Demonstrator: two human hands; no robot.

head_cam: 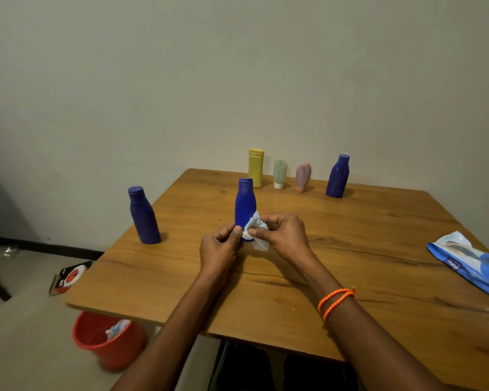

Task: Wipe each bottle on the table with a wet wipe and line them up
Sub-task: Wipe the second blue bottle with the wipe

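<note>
Midway, by the look of it. Both hands at worktop (350, 249) centre, working one blue bottle (245, 206) standing upright there. Left hand (219, 246) — grip curled at the bottle's base, thumb and fingers against its lower left side, steadying it. Right hand (284, 235) — grip pinched on a crumpled wet wipe (255, 231), pressed to the bottle's lower right side. Orange bands (335, 301) on the right wrist.

Back edge, near the wall: four bottles in a loose row — yellow bottle (256, 167), pale green tube (280, 173), pink tube (303, 176), dark blue ribbed bottle (337, 176). Upright, near one another, not touching. Likely the finished lot, already wiped and lined up, though cleanliness impossible to judge from this view.

Left edge: one purple bottle (144, 215) standing alone, well apart from the row. Probably still waiting its turn.

Right edge: blue wipe packet (472, 261) lying flat, partly out of view. Floor below the near left corner: red bucket (108, 338) with crumpled wipes inside. Small red-and-black card (69, 277) on the floor beside it.

Left to do, as judged: finish wiping the blue bottle, set it in the row, then the purple one likewise.
</note>
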